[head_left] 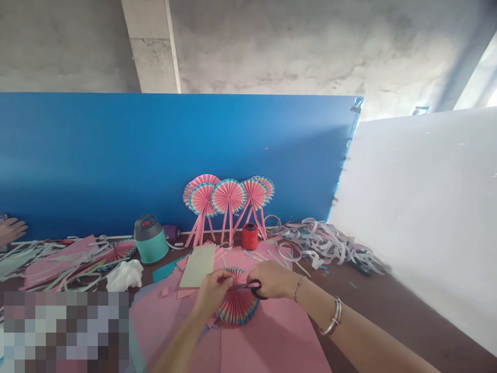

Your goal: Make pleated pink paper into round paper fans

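A pleated pink paper fan (238, 310) with blue and yellow edging is spread out over pink paper sheets (267, 336). My left hand (213, 292) is closed in a pinch at the fan's upper left side; its fingertips hide the exact spot they grip. In my right hand (274, 280) is a pair of dark-handled scissors (256, 287), the fingers wrapped around its handles. The blades point left across the middle of the fan, close to my left fingertips. Whether a thread lies between the blades is too small to tell.
Finished round fans (229, 197) lean on the blue partition (116, 160). Before them stands a red thread spool (250, 237). A teal-and-grey container (151, 243), crumpled white tissue (125, 275) and pale card (198, 265) are left; paper strips (330, 241) pile right. Another person's hand (11, 230) shows far left.
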Demonstrator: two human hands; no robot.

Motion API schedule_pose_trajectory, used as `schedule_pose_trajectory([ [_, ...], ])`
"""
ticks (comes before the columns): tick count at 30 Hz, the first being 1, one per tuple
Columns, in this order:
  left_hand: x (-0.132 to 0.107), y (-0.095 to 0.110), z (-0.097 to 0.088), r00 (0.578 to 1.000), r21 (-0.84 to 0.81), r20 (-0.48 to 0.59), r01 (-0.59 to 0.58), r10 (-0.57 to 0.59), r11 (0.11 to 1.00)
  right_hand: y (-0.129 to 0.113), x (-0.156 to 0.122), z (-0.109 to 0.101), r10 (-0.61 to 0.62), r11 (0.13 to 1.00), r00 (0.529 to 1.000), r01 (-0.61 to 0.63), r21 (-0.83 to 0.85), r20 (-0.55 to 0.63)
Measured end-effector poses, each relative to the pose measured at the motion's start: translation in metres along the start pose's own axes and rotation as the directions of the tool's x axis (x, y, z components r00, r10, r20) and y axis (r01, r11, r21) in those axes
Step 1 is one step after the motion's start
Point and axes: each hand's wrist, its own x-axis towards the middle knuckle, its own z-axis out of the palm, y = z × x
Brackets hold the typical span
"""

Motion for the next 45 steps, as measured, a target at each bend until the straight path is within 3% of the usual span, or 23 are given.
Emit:
schedule_pose_trajectory([
  [13,0.003,-0.011,0.0,1.0,-0.022,0.008,0.011,-0.01,1.0,0.001,-0.002,0.004,0.016,0.999,1.0,-0.016,0.049,0.004],
  [25,0.003,-0.006,0.0,0.999,-0.107,-0.031,0.028,-0.031,0.994,-0.007,0.002,0.001,0.004,0.997,1.0,-0.004,0.079,-0.001],
  [29,0.002,-0.004,0.0,0.996,-0.156,-0.064,0.048,-0.059,0.987,-0.003,-0.003,0.005,0.011,0.994,1.0,-0.008,0.111,-0.023],
  [32,0.002,-0.002,-0.003,0.987,-0.188,-0.142,0.047,-0.075,0.981,0.008,-0.015,0.008,0.092,0.976,0.993,-0.075,0.203,-0.075],
  [34,0.003,-0.001,-0.006,0.973,-0.202,-0.216,0.041,-0.085,0.979,0.021,-0.023,0.01,0.232,0.937,0.966,-0.189,0.292,-0.117],
  [37,0.003,-0.001,-0.011,0.942,-0.206,-0.318,0.042,-0.108,0.978,0.042,-0.033,0.017,0.426,0.878,0.897,-0.378,0.294,-0.121],
  [41,0.005,-0.007,-0.019,0.885,-0.184,-0.445,0.063,-0.14,0.981,0.061,-0.04,0.029,0.581,0.804,0.801,-0.537,0.256,-0.144],
  [45,0.006,-0.014,-0.025,0.822,-0.157,-0.55,0.074,-0.15,0.985,0.064,-0.044,0.036,0.695,0.718,0.697,-0.657,0.231,-0.177],
])
